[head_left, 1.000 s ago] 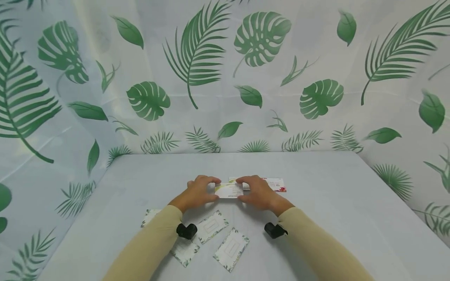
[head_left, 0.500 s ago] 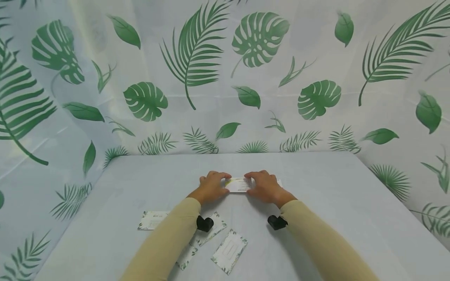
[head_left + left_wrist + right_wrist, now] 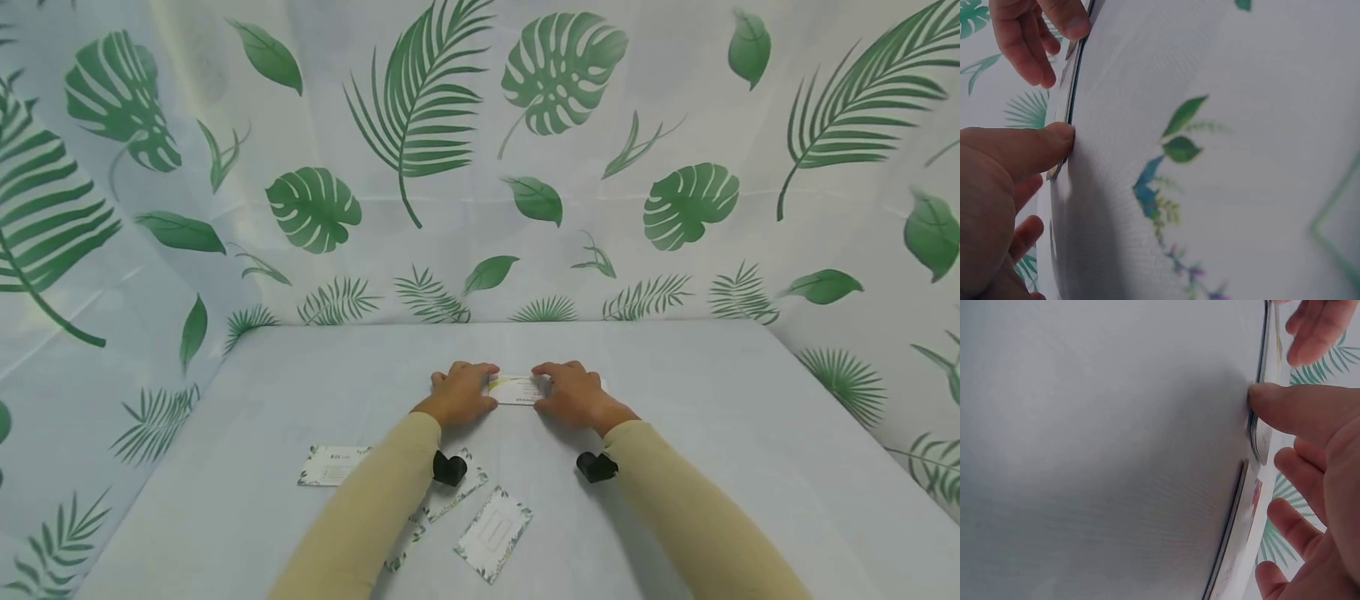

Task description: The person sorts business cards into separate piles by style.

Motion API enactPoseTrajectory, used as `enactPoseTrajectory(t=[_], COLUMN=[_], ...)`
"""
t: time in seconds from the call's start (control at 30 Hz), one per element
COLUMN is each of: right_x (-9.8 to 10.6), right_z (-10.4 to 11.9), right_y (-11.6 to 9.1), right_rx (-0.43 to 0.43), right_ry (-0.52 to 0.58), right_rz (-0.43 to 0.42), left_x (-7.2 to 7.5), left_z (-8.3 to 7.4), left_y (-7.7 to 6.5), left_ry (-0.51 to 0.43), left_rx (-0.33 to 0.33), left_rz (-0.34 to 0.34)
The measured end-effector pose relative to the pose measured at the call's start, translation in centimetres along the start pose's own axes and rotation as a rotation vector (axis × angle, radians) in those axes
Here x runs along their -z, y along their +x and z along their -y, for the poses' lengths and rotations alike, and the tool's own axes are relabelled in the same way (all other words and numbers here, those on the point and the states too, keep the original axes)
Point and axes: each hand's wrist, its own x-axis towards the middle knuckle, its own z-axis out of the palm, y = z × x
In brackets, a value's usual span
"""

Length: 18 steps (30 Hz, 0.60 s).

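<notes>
A white card [image 3: 514, 390] with a yellow-green corner lies near the far middle of the table, between both hands. My left hand [image 3: 459, 393] pinches its left end, thumb on the near edge and fingers at the far edge. At the other end my right hand [image 3: 576, 395] pinches it the same way. Both wrist views show thin layers at the card's edge [image 3: 1070, 94], low over the cloth. Beside it, a second white card [image 3: 1235, 531] with red print lies under my right hand, mostly hidden in the head view.
Nearer the body lie several leaf-bordered cards: one at left [image 3: 330, 463], one slanted card [image 3: 456, 493] partly under the left forearm, and another slanted card [image 3: 493, 533] in front. A leaf-print curtain [image 3: 480, 167] stands behind the white-covered table [image 3: 675, 467].
Both hands have carried the card rightward and slightly farther away, so that it lines up with the red-printed card, now mostly covered. In the last half second they have barely moved.
</notes>
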Motion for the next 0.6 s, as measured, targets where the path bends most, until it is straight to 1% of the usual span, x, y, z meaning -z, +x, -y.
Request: enactPoseTrajectory(t=[0.07,0.27,0.43,0.6], right_x=[0.19,0.57,0.63,0.53], right_z=[0.06,0.16,0.05,0.09], right_y=[0.02,0.19,0.44,0.53], right_rx=[-0.013,-0.025,-0.018,0.006], right_ry=[0.010,0.004,-0.006,-0.007], right_rz=[0.015,0.054,0.056,0.051], left_x=[0.08,0.20,0.36,0.66], left_z=[0.05,0.06,-0.10,-0.50], left_y=[-0.01,0.04,0.22,0.14], left_ry=[0.008,-0.016,-0.017,-0.008], left_rx=[0.003,0.009,0.011,0.015], left_rz=[0.003,0.007,0.002,0.026])
